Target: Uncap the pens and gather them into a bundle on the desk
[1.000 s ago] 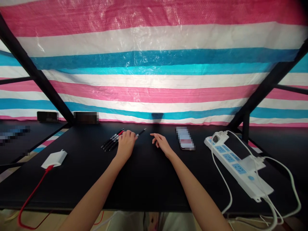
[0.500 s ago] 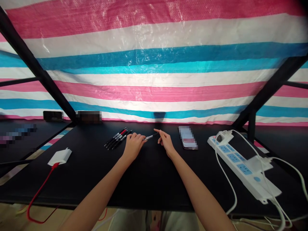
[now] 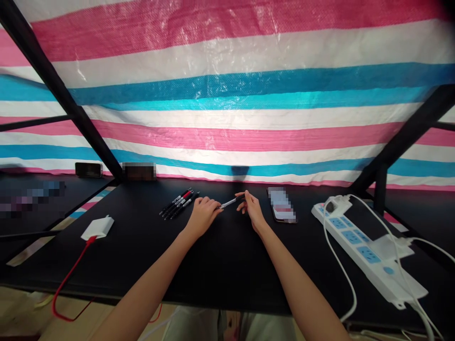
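Note:
Above the middle of the black table, a pen (image 3: 228, 203) with a pale barrel and a dark upper end slants between my two hands. My left hand (image 3: 204, 213) is closed around its lower left end, fingers wrapped over it. At the upper right end, the thumb and index finger of my right hand (image 3: 251, 210) pinch the dark part, the other fingers loosely curled. Just left of my left hand lies a row of several pens (image 3: 177, 203), black and grey, one with a red part. A phone (image 3: 282, 204) with a blurred screen lies right of my right hand.
A white power strip (image 3: 368, 253) with plugs and white cables stretches along the table's right side. At the left sits a white charger (image 3: 97, 227) on a red cable (image 3: 66, 279). Dark frame bars (image 3: 95, 142) slope before a striped sheet (image 3: 227, 113).
My right index finger, earlier stretched out past the pen's end, is now bent onto it. The pen slants a little more steeply. The whole view has shifted slightly, with things appearing farther right.

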### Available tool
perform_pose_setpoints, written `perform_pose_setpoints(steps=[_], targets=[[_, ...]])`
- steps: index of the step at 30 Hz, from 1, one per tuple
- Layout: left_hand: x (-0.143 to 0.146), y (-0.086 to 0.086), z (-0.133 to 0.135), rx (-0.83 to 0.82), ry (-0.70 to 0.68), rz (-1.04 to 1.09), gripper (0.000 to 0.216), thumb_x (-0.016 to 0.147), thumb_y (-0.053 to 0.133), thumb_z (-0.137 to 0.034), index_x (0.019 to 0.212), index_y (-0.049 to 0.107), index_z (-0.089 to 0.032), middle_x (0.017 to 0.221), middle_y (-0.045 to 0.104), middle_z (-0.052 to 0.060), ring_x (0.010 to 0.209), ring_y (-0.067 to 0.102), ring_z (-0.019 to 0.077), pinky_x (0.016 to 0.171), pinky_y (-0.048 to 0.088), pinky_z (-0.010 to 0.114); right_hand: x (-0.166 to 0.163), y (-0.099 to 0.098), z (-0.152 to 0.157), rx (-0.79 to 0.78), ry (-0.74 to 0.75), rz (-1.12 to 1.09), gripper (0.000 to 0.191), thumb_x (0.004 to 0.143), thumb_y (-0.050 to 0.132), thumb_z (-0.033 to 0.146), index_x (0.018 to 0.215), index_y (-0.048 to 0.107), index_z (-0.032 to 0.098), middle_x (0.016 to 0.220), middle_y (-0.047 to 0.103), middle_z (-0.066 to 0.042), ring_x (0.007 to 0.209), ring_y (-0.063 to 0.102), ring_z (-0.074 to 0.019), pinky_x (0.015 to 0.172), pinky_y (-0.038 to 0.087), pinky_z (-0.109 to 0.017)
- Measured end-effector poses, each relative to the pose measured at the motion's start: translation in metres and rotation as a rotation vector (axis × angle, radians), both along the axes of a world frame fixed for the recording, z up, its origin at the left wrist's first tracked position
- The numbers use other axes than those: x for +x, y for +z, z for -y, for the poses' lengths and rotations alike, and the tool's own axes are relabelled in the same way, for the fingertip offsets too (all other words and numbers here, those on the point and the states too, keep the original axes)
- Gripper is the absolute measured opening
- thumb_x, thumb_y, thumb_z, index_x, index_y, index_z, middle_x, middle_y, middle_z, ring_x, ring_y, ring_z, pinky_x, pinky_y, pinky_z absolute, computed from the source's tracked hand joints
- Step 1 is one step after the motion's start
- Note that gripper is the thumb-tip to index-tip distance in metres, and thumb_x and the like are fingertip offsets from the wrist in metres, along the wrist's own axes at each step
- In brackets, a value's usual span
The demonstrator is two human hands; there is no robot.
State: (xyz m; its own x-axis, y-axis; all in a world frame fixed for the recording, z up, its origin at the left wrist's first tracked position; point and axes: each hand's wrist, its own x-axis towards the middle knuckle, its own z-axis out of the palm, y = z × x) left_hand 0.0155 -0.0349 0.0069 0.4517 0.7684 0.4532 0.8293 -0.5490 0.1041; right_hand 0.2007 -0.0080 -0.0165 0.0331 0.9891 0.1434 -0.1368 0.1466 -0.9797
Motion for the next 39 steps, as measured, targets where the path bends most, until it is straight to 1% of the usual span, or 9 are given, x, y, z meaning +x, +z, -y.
perform_pose_setpoints(steps=[4, 7, 14, 17, 20, 23, 27, 34, 39], targets=[[0.001, -0.001, 0.000, -0.028, -0.038, 0.030, 0.022, 0.086, 0.039, -0.034, 0.086, 0.057, -0.021, 0.085, 0.062, 0.001, 0.083, 0.048, 0.0154, 0.080, 0.027, 0.033, 0.000, 0.000, -0.001, 0.029, -0.019, 0.034, 0.049, 0.075, 0.041, 0.059, 0.081, 0.062, 0.014, 0.075, 0.061, -0.007, 0.044, 0.053, -0.0087, 0.037, 0.034, -0.019], [0.002, -0.004, -0.002, -0.054, -0.049, 0.068, 0.023, 0.086, 0.039, -0.036, 0.087, 0.057, -0.021, 0.086, 0.062, 0.001, 0.083, 0.048, 0.0149, 0.080, 0.027, 0.032, 0.000, -0.001, -0.001, 0.021, 0.005, 0.048, 0.045, 0.075, 0.044, 0.055, 0.084, 0.063, 0.016, 0.083, 0.062, -0.007, 0.047, 0.055, -0.0088, 0.038, 0.034, -0.019], [0.001, -0.006, -0.002, -0.078, -0.089, 0.078, 0.023, 0.086, 0.039, -0.034, 0.085, 0.058, -0.021, 0.084, 0.062, 0.001, 0.082, 0.048, 0.0145, 0.080, 0.028, 0.032, 0.002, 0.002, 0.002, -0.055, 0.162, 0.109, 0.034, 0.075, 0.050, 0.046, 0.085, 0.064, 0.017, 0.090, 0.064, -0.007, 0.053, 0.058, -0.0090, 0.041, 0.035, -0.017], [0.001, -0.006, 0.000, -0.072, -0.093, 0.117, 0.025, 0.086, 0.039, -0.036, 0.086, 0.058, -0.020, 0.084, 0.062, 0.001, 0.082, 0.049, 0.0146, 0.079, 0.030, 0.032, 0.001, 0.004, 0.004, -0.041, 0.225, 0.147, 0.032, 0.075, 0.051, 0.044, 0.087, 0.065, 0.018, 0.092, 0.064, -0.007, 0.057, 0.060, -0.0096, 0.041, 0.034, -0.016], [0.002, -0.007, -0.001, -0.092, -0.091, 0.172, 0.026, 0.085, 0.040, -0.037, 0.084, 0.058, -0.019, 0.082, 0.062, 0.002, 0.080, 0.049, 0.0149, 0.077, 0.032, 0.031, -0.005, 0.001, 0.006, -0.014, 0.304, 0.196, 0.031, 0.075, 0.053, 0.042, 0.089, 0.066, 0.017, 0.086, 0.065, -0.006, 0.058, 0.060, -0.0109, 0.041, 0.035, -0.016], [0.003, -0.009, -0.003, -0.107, -0.091, 0.226, 0.025, 0.085, 0.041, -0.037, 0.081, 0.058, -0.019, 0.081, 0.062, 0.001, 0.079, 0.050, 0.0148, 0.076, 0.033, 0.030, -0.013, -0.001, 0.008, 0.001, 0.351, 0.173, 0.036, 0.076, 0.051, 0.042, 0.100, 0.062, 0.019, 0.088, 0.063, -0.007, 0.059, 0.060, -0.0110, 0.041, 0.036, -0.016], [0.004, -0.008, -0.006, -0.095, -0.064, 0.299, 0.021, 0.084, 0.044, -0.036, 0.085, 0.058, -0.020, 0.080, 0.062, 0.000, 0.077, 0.051, 0.0146, 0.074, 0.034, 0.030, -0.014, 0.004, 0.011, -0.007, 0.247, 0.041, 0.044, 0.080, 0.041, 0.048, 0.117, 0.051, 0.025, 0.105, 0.057, -0.007, 0.061, 0.060, -0.0094, 0.040, 0.037, -0.016], [0.005, -0.008, -0.007, -0.107, -0.063, 0.305, 0.019, 0.082, 0.047, -0.035, 0.084, 0.059, -0.020, 0.078, 0.063, 0.000, 0.075, 0.051, 0.0143, 0.073, 0.034, 0.030, -0.001, 0.015, 0.010, 0.037, 0.116, 0.054, 0.033, 0.077, 0.048, 0.043, 0.095, 0.065, 0.022, 0.103, 0.060, -0.005, 0.060, 0.057, -0.0087, 0.041, 0.035, -0.016], [0.005, -0.007, -0.006, -0.097, -0.050, 0.295, 0.021, 0.083, 0.045, -0.036, 0.083, 0.059, -0.020, 0.078, 0.063, 0.000, 0.075, 0.051, 0.0140, 0.074, 0.034, 0.030, 0.000, 0.015, 0.010, 0.060, 0.119, 0.041, 0.035, 0.074, 0.050, 0.044, 0.097, 0.065, 0.022, 0.104, 0.060, -0.005, 0.062, 0.057, -0.0099, 0.043, 0.036, -0.018]])
